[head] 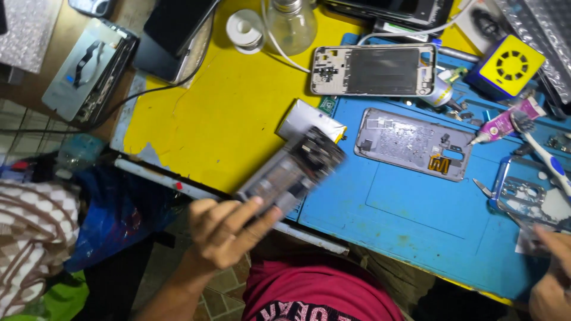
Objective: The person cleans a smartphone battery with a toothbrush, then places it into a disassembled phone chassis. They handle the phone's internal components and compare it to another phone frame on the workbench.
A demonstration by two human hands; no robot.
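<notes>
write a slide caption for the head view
Left hand holds a blurred phone frame over a blue mat; right hand rests at the mat's edge.

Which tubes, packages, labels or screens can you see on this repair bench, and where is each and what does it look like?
Glue tube: right side of the blue mat, slim, pink and white, pointed nozzle.
Dark screen panel: top, left of centre, flat black rectangle.
Tape roll: top centre, on yellow surface, white ring.

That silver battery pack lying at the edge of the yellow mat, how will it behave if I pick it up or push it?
The battery pack looks like a thin, flat foil pouch, so it probably flexes a little and dents easily; grip it gently. Lying flat across the yellow mat and blue mat, it should slide rather than roll. The left hand holds a blurred phone part close beside it.
</notes>
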